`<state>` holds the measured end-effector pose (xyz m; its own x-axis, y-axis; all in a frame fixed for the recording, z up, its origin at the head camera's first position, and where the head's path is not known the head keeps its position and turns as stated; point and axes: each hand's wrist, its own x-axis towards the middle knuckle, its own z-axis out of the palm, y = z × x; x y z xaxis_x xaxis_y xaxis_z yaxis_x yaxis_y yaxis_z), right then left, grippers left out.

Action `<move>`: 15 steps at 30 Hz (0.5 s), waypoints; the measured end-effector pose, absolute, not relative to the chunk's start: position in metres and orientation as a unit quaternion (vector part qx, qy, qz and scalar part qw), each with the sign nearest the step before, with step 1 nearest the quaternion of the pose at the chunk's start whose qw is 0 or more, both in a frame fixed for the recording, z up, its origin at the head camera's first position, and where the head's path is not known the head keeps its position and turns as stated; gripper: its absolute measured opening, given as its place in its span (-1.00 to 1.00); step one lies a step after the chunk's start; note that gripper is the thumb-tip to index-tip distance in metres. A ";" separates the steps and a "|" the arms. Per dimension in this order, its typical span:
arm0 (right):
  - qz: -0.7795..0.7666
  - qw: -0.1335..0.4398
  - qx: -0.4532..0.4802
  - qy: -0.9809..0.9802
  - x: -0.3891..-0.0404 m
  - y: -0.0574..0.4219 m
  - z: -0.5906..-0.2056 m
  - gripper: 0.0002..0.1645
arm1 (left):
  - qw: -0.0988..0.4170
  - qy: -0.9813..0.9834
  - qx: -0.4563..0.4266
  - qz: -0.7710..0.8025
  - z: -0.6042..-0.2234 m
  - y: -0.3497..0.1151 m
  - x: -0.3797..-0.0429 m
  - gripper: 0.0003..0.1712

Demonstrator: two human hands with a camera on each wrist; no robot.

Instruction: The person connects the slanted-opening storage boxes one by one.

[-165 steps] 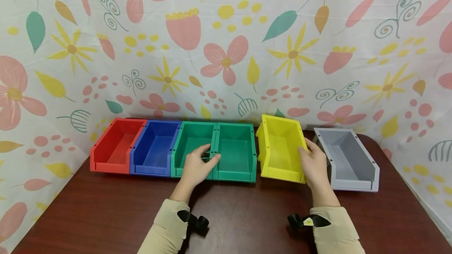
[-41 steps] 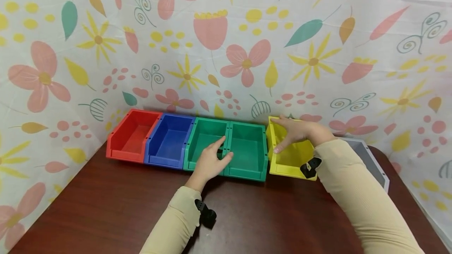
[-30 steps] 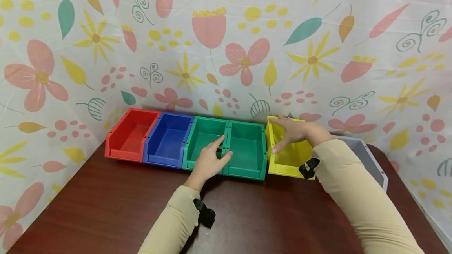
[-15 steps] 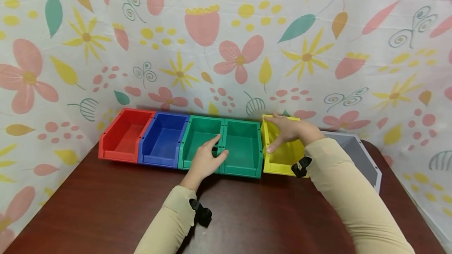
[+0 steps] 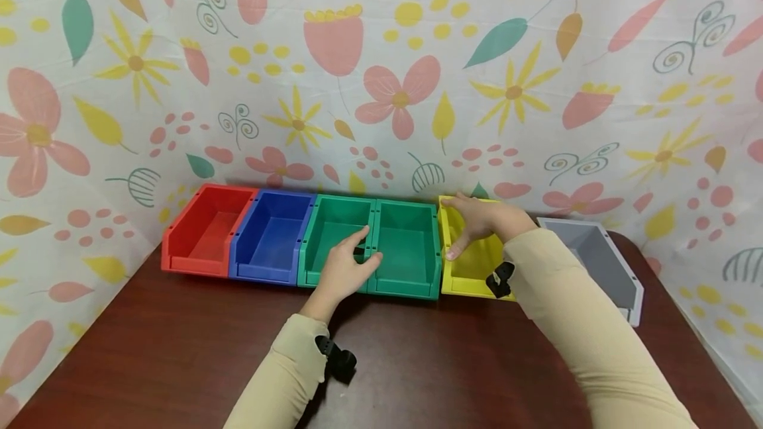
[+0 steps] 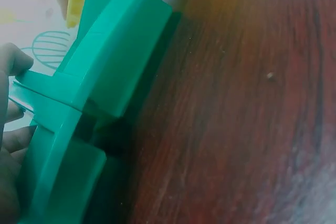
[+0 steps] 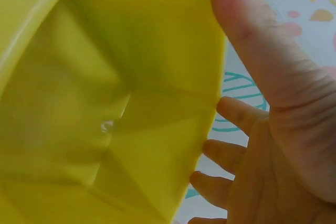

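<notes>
In the head view, my left hand [image 5: 344,271] holds the adjoining walls of two green plastic storage bins, the left green bin [image 5: 334,220] and the right green bin [image 5: 407,243]. Its thumb and fingers sit on either side of that seam. My right hand [image 5: 485,219] reaches over a yellow storage bin [image 5: 477,263] and grips its left wall, thumb toward the front and fingers near the back corner. The right wrist view shows the fingertips [image 7: 212,148] against the yellow rim. The yellow bin stands right beside the right green bin, and the sleeve hides its right side.
A blue bin [image 5: 272,237] and a red bin [image 5: 208,237] continue the row to the left. Partly behind the right sleeve, a grey bin [image 5: 605,263] stands at the right. All are on a dark wooden table [image 5: 417,363] before a flower-patterned cloth [image 5: 381,38].
My right hand has shifted from the yellow bin's right wall to its left wall. That bin now sits straighter and closer to the right green bin. The left hand stays on the green bins.
</notes>
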<state>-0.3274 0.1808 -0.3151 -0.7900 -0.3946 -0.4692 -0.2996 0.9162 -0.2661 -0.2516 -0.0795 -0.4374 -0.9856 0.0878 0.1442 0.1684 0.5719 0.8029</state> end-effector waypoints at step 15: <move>-0.044 0.257 -0.128 0.957 -0.324 0.173 -0.314 0.54 | 0.053 -0.869 -0.061 -0.489 -0.436 -0.078 -0.255 -0.29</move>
<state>-0.3242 0.1730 -0.3137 -0.8346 -0.2681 -0.4812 -0.2223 0.9632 -0.1510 -0.2551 -0.0778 -0.4365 -0.9870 0.0540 0.1512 0.1572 0.5153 0.8425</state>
